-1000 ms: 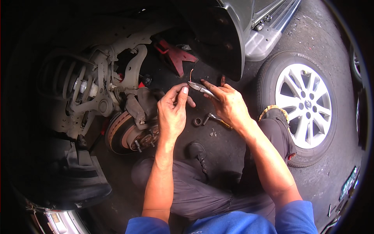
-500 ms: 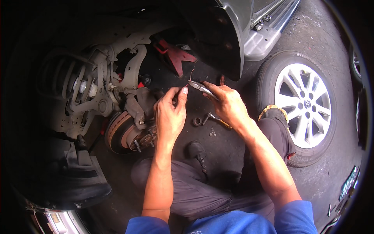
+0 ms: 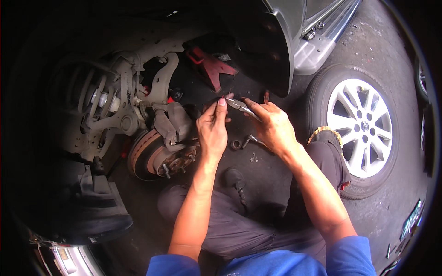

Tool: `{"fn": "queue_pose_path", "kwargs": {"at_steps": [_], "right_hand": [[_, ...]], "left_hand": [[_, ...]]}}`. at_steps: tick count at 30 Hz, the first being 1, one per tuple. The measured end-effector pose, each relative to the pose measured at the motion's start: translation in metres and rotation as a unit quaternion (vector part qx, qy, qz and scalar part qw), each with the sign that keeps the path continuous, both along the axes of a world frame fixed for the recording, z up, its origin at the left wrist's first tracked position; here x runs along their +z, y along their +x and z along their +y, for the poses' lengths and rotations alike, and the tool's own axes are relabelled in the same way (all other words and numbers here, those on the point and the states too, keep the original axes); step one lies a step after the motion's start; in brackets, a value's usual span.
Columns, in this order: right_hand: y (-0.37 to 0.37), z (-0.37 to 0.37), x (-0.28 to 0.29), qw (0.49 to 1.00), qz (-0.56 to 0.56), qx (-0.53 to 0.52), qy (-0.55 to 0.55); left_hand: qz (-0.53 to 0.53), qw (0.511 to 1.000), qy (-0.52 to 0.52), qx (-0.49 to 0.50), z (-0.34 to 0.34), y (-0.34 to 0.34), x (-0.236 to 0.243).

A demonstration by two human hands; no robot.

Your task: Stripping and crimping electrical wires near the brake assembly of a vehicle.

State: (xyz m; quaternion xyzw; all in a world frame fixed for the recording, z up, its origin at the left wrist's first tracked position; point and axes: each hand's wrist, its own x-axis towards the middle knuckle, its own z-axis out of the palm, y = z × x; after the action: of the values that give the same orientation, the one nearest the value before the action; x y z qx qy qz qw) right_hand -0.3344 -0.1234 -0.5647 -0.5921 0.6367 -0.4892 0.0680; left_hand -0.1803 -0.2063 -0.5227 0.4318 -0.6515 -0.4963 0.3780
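Note:
In my right hand is a pair of metal pliers, its jaws pointing left toward my left fingertips. My left hand is closed, thumb pressed to the fingers, on a thin wire that rises from between the fingertips and the plier jaws. Whether the jaws grip the wire is too small to tell. Both hands are raised above the floor, just right of a brake disc on an exposed wheel hub with wheel studs.
A coil spring and suspension arm fill the wheel well at left. Behind my hands stands a red jack stand. A wheel with a silver rim lies at right. On the floor are a socket and a ratchet-like tool.
My left hand has moved right, bringing its fingertips up against the plier jaws. The pliers remain in my right hand, and the view has shifted slightly.

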Motion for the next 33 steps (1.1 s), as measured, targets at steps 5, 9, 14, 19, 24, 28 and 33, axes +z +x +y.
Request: {"fn": "queue_pose_path", "kwargs": {"at_steps": [5,9,14,19,24,28,33], "right_hand": [[-0.015,0.006,-0.002,0.999,-0.022,0.005,0.024],[-0.014,0.006,-0.005,0.989,-0.120,0.059,0.060],[0.004,0.001,-0.004,0.981,-0.171,0.067,0.058],[0.017,-0.002,-0.016,0.974,-0.187,0.062,0.116],[0.007,0.002,-0.011,0.947,-0.230,0.035,0.222],[0.030,-0.008,-0.015,0.921,-0.267,0.032,0.282],[0.045,-0.011,-0.033,0.931,-0.242,0.025,0.272]], "left_hand": [[-0.227,0.918,-0.322,-0.041,-0.003,-0.009,0.016],[-0.220,0.906,-0.357,-0.056,0.000,-0.005,0.024],[-0.095,0.988,-0.117,-0.036,-0.005,0.011,0.004],[-0.059,0.994,-0.092,0.003,-0.010,0.021,-0.024],[-0.116,0.985,-0.127,0.008,-0.003,0.002,-0.035],[-0.123,0.989,-0.083,0.006,-0.013,0.022,-0.044],[-0.091,0.995,-0.033,0.008,-0.014,0.029,-0.052]]}}
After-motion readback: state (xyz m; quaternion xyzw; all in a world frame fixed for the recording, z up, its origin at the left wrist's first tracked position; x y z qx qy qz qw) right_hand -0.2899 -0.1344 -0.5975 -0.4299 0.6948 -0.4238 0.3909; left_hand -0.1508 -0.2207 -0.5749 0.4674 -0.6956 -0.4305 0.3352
